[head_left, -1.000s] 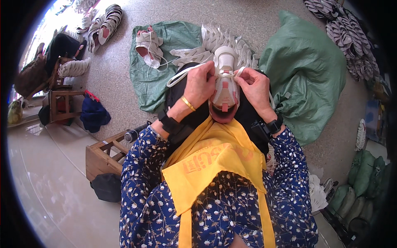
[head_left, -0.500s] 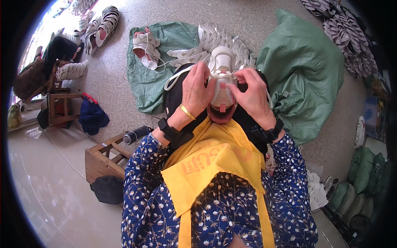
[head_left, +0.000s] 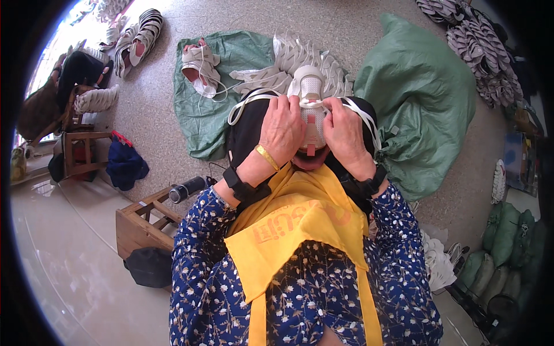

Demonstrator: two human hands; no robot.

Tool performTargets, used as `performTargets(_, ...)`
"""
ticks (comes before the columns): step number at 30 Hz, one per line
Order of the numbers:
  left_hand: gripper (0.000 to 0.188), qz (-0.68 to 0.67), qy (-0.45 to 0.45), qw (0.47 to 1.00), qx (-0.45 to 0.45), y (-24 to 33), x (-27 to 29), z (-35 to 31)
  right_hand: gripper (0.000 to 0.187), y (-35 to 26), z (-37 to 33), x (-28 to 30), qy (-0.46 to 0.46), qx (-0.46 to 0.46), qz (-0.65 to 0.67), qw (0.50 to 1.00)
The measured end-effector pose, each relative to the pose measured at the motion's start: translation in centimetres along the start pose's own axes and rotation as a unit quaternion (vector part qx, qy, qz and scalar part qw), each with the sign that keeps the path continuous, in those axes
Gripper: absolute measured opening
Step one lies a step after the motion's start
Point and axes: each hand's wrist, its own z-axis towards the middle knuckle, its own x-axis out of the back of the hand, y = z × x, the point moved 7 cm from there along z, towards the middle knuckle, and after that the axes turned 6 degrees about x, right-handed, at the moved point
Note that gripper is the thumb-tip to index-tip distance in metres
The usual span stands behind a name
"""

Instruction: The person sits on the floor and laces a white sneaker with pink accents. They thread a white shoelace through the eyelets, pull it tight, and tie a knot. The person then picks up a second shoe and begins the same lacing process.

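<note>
A white and pale pink sneaker upper [head_left: 312,122] rests between my knees, its toe pointing away and its pink-lined collar near the yellow apron [head_left: 297,222]. My left hand [head_left: 281,131] is closed at its left eyelet edge, fingertips pinching the white shoelace [head_left: 245,106]. Opposite it, my right hand [head_left: 347,136] has thumb and forefinger pinched on the lace at the right edge. Loose lace loops out over both dark-trousered knees. The fingers hide most of the eyelets.
Ahead, several white shoe uppers [head_left: 294,56] lie stacked beside a single laced upper [head_left: 200,68] on green sheeting [head_left: 199,130]. A full green sack [head_left: 415,104] stands at right. Wooden stools [head_left: 141,222] stand at left, and more bundled uppers [head_left: 482,52] lie far right.
Both hands have drawn in closer against the shoe's sides, and the lace crossing it is pulled tighter. More lace now lies across the right knee.
</note>
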Motion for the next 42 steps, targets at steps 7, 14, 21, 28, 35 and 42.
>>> performTargets(7,0.028,-0.027,-0.001,0.998,0.051,-1.3,-2.0,-0.1,0.028,1.4,0.7,-0.1,0.046,0.016,0.041,0.998)
performTargets(14,0.024,-0.04,0.007,0.998,0.051,-1.4,-2.0,-0.1,0.019,2.2,0.8,0.3,0.039,-0.029,0.11,0.993)
performTargets(21,0.023,-0.038,0.014,0.999,0.036,-1.4,-1.9,-0.3,0.014,0.8,0.4,0.5,0.023,0.07,0.043,0.996)
performTargets(28,0.019,0.013,0.013,1.0,0.024,-1.1,-2.1,0.0,0.01,-1.0,0.6,-1.2,-0.056,0.175,-0.185,0.965)
performTargets(35,0.022,-0.031,0.008,0.999,0.018,-1.5,-2.0,0.1,0.007,-1.8,1.6,-0.1,-0.033,0.254,-0.17,0.951)
performTargets(42,0.023,-0.069,0.01,0.997,0.022,-1.6,-1.9,0.1,0.009,-3.0,1.3,0.0,-0.064,0.298,-0.129,0.944)
